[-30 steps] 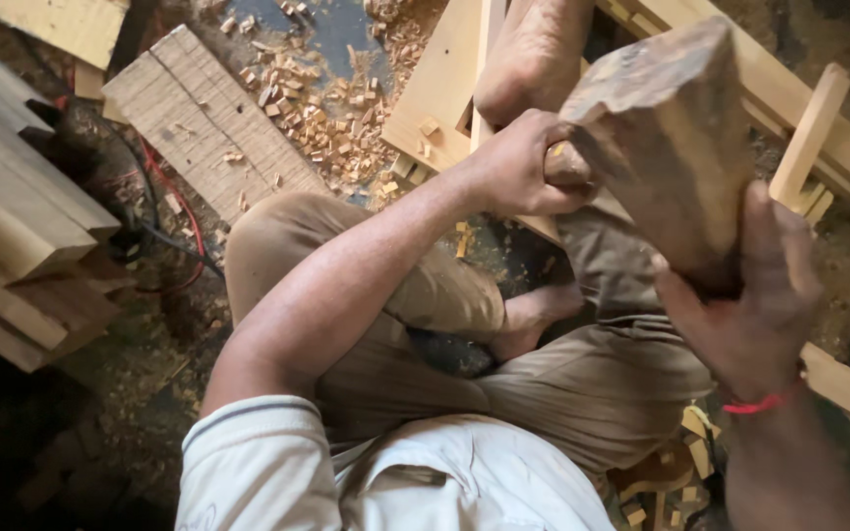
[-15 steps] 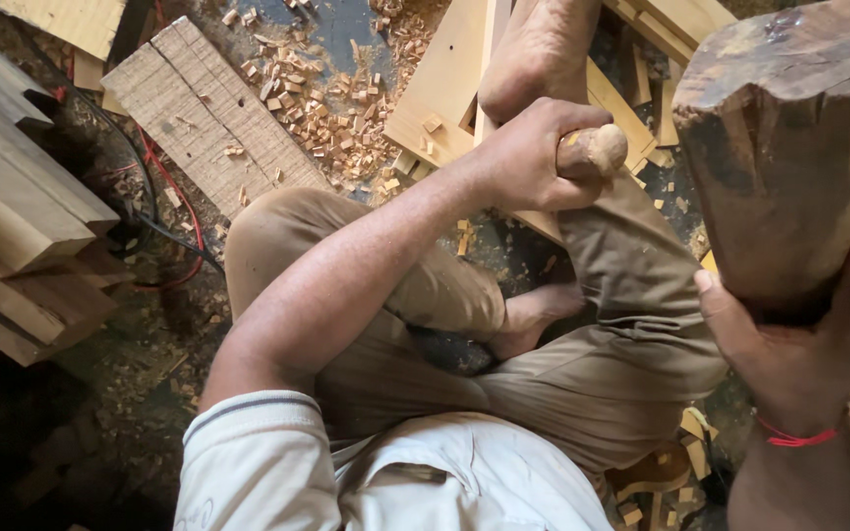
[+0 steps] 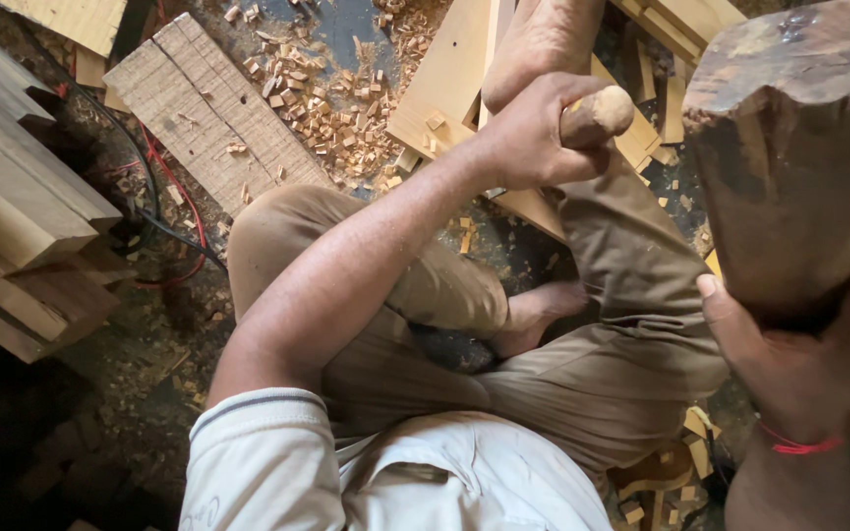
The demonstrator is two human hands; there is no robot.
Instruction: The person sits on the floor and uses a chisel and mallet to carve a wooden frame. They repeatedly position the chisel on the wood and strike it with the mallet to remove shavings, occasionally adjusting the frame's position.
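- Sitting cross-legged on the floor [image 3: 130, 393], person in tan trousers & pale shirt, seen from above.
- L hand [image 3: 533, 138]: closed in a fist round a round wooden handle [image 3: 597, 113], pale knob end sticking out past thumb; what's below the fist is hidden.
- R hand [image 3: 789, 364]: near right, fingers wrapped from below on a big dark wood block [image 3: 798, 157], held up close to cam, filling top-right corner. Red thread on that wrist [image 3: 798, 444].
- Block's top face rough, w/ a darker patch on its left side.
- Handle sits left of the block, the two apart.
- Under the L hand: pale timber pieces [image 3: 444, 88] lying on the floor, running far-to-near; a bare foot [image 3: 543, 39] rests on them, far centre.
- Second bare foot [image 3: 533, 305] tucked btwn the knees, centre.
- Far centre-left: scatter of wood chips [image 3: 336, 98] on the floor, beside a ridged plank [image 3: 208, 108].
- Left edge: stack of squared timber lengths [image 3: 22, 216].
- Red & black cables [image 3: 174, 216] run across the floor btwn stack and left knee.
- More offcuts [image 3: 661, 472] near right, by the hip.
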